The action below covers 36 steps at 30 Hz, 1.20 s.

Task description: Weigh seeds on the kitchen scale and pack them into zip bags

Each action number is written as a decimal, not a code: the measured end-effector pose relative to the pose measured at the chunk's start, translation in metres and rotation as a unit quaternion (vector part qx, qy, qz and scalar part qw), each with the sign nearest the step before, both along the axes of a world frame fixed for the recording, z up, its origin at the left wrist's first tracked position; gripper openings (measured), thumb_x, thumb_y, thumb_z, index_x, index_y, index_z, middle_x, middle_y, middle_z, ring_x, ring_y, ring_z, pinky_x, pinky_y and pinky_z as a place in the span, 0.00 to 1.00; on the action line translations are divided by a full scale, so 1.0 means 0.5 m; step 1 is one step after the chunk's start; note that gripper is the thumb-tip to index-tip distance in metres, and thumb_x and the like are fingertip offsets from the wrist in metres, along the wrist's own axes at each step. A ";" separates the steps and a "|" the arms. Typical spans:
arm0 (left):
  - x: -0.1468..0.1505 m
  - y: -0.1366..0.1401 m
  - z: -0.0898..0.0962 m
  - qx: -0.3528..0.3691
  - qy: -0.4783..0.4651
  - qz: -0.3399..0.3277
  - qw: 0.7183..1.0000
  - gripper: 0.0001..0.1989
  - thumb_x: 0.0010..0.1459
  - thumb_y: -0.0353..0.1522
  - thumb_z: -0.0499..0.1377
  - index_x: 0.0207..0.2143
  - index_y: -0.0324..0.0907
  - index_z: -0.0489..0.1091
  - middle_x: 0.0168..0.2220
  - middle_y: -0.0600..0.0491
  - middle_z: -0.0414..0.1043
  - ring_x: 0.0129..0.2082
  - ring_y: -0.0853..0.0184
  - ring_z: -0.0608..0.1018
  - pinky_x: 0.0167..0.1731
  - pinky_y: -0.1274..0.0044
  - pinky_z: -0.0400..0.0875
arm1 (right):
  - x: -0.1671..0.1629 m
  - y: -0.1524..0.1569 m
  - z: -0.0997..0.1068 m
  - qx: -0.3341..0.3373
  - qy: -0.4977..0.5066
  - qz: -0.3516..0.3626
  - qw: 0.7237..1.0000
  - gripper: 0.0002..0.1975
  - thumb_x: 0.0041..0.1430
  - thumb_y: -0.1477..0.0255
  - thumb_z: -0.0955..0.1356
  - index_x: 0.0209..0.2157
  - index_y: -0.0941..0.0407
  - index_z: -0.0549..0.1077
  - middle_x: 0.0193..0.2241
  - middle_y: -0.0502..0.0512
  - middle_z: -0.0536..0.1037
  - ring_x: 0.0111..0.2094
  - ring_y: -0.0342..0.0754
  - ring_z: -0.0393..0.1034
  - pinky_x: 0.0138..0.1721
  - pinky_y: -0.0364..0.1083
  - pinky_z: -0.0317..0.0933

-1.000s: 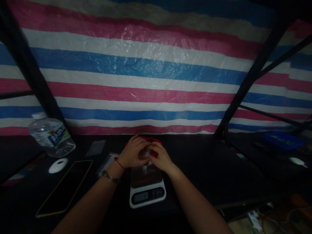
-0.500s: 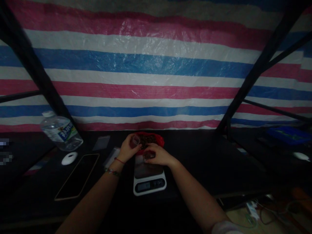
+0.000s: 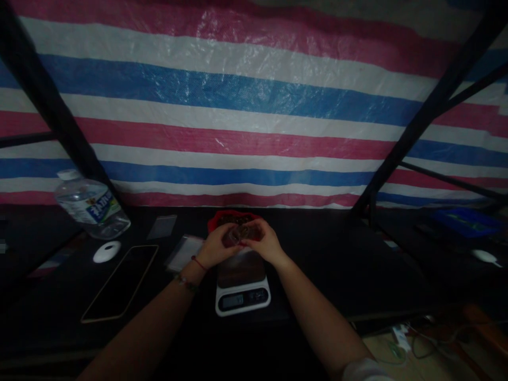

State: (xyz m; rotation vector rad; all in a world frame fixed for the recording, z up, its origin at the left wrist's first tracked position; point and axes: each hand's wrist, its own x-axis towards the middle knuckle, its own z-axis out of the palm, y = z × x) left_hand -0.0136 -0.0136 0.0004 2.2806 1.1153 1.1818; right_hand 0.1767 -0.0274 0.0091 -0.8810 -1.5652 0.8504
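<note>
My left hand (image 3: 217,247) is closed around a small clear plastic cup (image 3: 236,235), tilted towards the right. My right hand (image 3: 269,244) curls round a second small see-through container (image 3: 256,233) with dark brown bits, its mouth close against the cup; whether they touch I cannot tell. Right behind the hands stands a red bowl (image 3: 214,219) of small dark brown pieces, partly hidden by the fingers. Below them lies a white kitchen scale (image 3: 243,308) with a dark plate and a lit display; the far part of its plate is covered by the hands.
Left of my hands lie clear zip bags (image 3: 184,253), another small bag (image 3: 162,226), a phone (image 3: 121,284) and a white mouse (image 3: 107,251). A large water bottle (image 3: 93,205) stands behind. Dark metal posts (image 3: 397,151) flank the table; a striped sheet (image 3: 238,127) hangs at the back.
My two hands have come together: the left has moved right and down from the bowl's edge, the right has lifted its container up to the left one. The camera view has shifted slightly.
</note>
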 end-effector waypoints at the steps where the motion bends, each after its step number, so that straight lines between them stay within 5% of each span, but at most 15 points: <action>1: 0.002 -0.003 0.003 -0.011 -0.002 -0.002 1.000 0.29 0.44 0.42 0.67 0.47 0.39 0.68 0.44 0.45 0.75 0.43 0.57 0.78 0.44 0.66 0.73 | 0.002 -0.002 0.003 0.020 -0.023 -0.006 1.000 0.19 0.42 0.74 0.76 0.38 0.55 0.73 0.40 0.55 0.77 0.41 0.48 0.74 0.44 0.49 0.69; 5: 0.007 -0.010 0.007 -0.049 0.000 -0.004 0.999 0.28 0.44 0.41 0.67 0.46 0.39 0.68 0.44 0.46 0.74 0.43 0.58 0.77 0.45 0.67 0.72 | 0.011 -0.008 0.020 0.112 -0.112 -0.013 0.987 0.11 0.43 0.74 0.76 0.33 0.54 0.77 0.42 0.56 0.76 0.46 0.51 0.71 0.50 0.51 0.66; 11: 0.019 -0.020 0.000 -0.046 -0.033 -0.020 0.998 0.30 0.44 0.41 0.67 0.49 0.38 0.67 0.47 0.44 0.73 0.46 0.56 0.76 0.48 0.67 0.70 | 0.010 -0.019 0.031 0.156 -0.139 0.002 0.978 0.17 0.52 0.76 0.72 0.44 0.49 0.77 0.44 0.54 0.78 0.48 0.50 0.71 0.52 0.52 0.64; 18: 0.018 -0.027 0.013 -0.054 -0.090 -0.039 0.994 0.25 0.46 0.40 0.66 0.46 0.40 0.68 0.42 0.47 0.74 0.42 0.58 0.76 0.42 0.70 0.70 | 0.015 -0.014 0.015 0.118 -0.068 -0.001 0.991 0.19 0.52 0.74 0.71 0.47 0.49 0.74 0.47 0.56 0.74 0.49 0.50 0.70 0.49 0.51 0.67; 23: 0.007 -0.014 0.004 -0.093 -0.211 -0.032 0.973 0.23 0.42 0.36 0.69 0.42 0.41 0.72 0.38 0.49 0.75 0.37 0.60 0.76 0.39 0.72 0.69 | 0.015 -0.017 0.032 0.123 -0.163 0.017 0.979 0.26 0.51 0.77 0.70 0.53 0.50 0.69 0.51 0.57 0.72 0.54 0.51 0.67 0.56 0.53 0.61; 26: -0.001 0.000 -0.001 -0.135 -0.378 -0.032 0.915 0.21 0.43 0.35 0.69 0.41 0.40 0.72 0.36 0.49 0.75 0.35 0.64 0.76 0.37 0.75 0.69 | 0.014 -0.020 0.036 0.105 -0.200 0.015 0.974 0.28 0.50 0.79 0.67 0.55 0.51 0.67 0.52 0.57 0.72 0.53 0.50 0.67 0.56 0.53 0.59; 29: -0.018 0.009 0.009 -0.235 -0.556 -0.072 0.794 0.20 0.50 0.41 0.64 0.42 0.39 0.71 0.36 0.49 0.75 0.31 0.67 0.76 0.32 0.77 0.71 | 0.013 -0.021 0.028 0.068 -0.257 0.035 0.963 0.25 0.48 0.77 0.71 0.50 0.53 0.71 0.52 0.58 0.71 0.55 0.52 0.64 0.57 0.54 0.57; 32: -0.041 0.009 0.025 -0.359 -0.606 -0.155 0.693 0.23 0.57 0.48 0.56 0.44 0.38 0.71 0.37 0.48 0.76 0.31 0.65 0.77 0.31 0.74 0.73 | 0.008 -0.022 0.020 0.037 -0.333 0.071 0.940 0.23 0.42 0.73 0.76 0.43 0.54 0.74 0.50 0.59 0.71 0.57 0.55 0.60 0.56 0.54 0.58; 36: -0.057 0.002 0.032 -0.426 -0.616 -0.210 0.629 0.29 0.59 0.52 0.50 0.47 0.36 0.70 0.37 0.45 0.76 0.33 0.62 0.79 0.33 0.71 0.75 | 0.005 -0.021 0.019 0.055 -0.362 0.102 0.925 0.26 0.39 0.71 0.78 0.44 0.55 0.74 0.46 0.57 0.73 0.54 0.55 0.60 0.55 0.53 0.58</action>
